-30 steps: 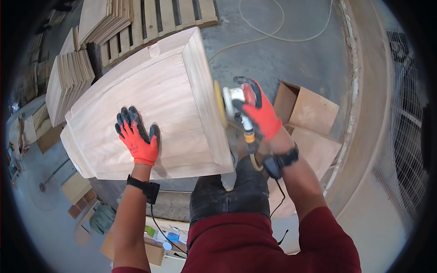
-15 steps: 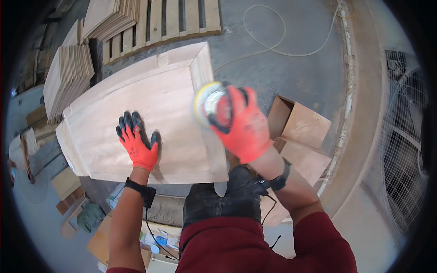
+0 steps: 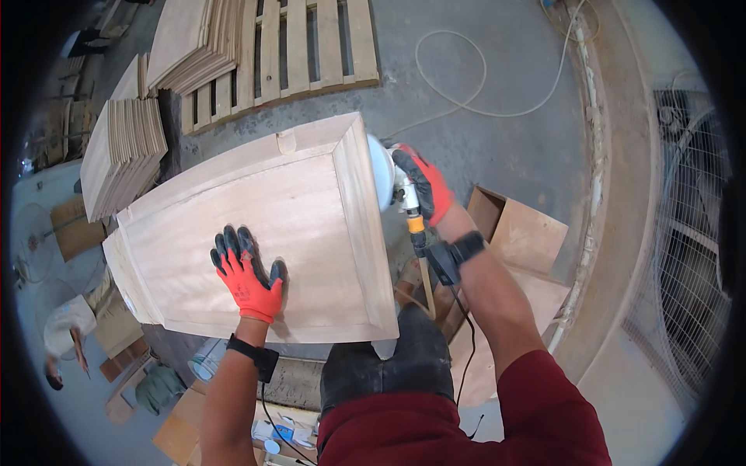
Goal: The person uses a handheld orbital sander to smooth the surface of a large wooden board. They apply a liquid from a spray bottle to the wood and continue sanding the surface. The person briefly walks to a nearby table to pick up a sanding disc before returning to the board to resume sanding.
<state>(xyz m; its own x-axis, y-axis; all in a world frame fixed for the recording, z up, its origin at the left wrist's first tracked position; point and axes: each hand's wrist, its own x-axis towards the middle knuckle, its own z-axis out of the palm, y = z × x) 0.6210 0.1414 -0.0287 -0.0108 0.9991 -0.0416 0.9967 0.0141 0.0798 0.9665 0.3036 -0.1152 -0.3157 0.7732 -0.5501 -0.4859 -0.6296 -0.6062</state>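
Note:
A large pale wooden panel (image 3: 264, 210) with bevelled borders and angled sides lies in front of me. My left hand (image 3: 247, 276), in a red glove with dark fingertips, rests spread and flat on its face. My right hand (image 3: 427, 182), gloved alike, is closed around an orbital sander (image 3: 409, 190). The sander is tipped on its side, its round pale pad (image 3: 381, 172) against or very near the panel's right end edge. A hose with a yellow-orange fitting (image 3: 416, 225) runs down from the tool. The fingers' undersides on the sander are hidden.
Stacks of cut boards (image 3: 124, 147) stand at the left, beside a slatted wooden pallet (image 3: 311, 46). A thin hose (image 3: 497, 115) loops over the floor. Wooden boxes (image 3: 528, 225) sit to my right, near a wire mesh guard (image 3: 680, 256). Another person (image 3: 68, 330) is at far left.
My right hand has turned the sander from flat near the panel's top right surface onto its side at the end edge. The panel and my left hand appear slightly lower in view.

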